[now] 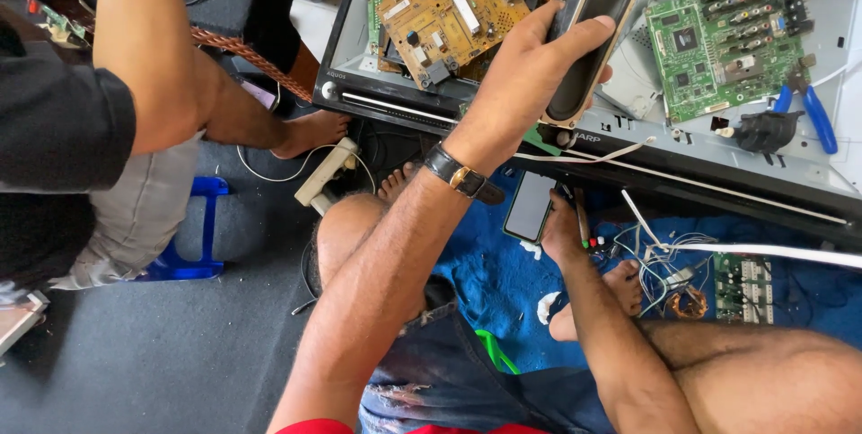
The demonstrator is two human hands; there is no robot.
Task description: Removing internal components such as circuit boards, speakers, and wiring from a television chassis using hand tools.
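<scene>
Grey carpet covers the floor along the bottom and left of the frame, with a crumpled blue cloth spread over it at centre.

Nearest the camera, the person's bare knees and denim shorts fill the lower edge. Just above, the right hand reaches down at centre frame to the blue cloth, beside a flat dark phone with a blank screen; whether its fingers are curled or spread cannot be told, since they are hidden. A tangle of thin white wires and a small green circuit board lie to the right.

Higher, the left hand, a black-strapped wristwatch on its wrist, grips a long black oval speaker with a beige rim, fingers wrapped about its side, lifted over the opened black television chassis.

Farther up, a tan circuit board sits at upper centre, a large green circuit board and blue-handled pliers at upper right. Another person's arm and bare foot occupy the upper left.
</scene>
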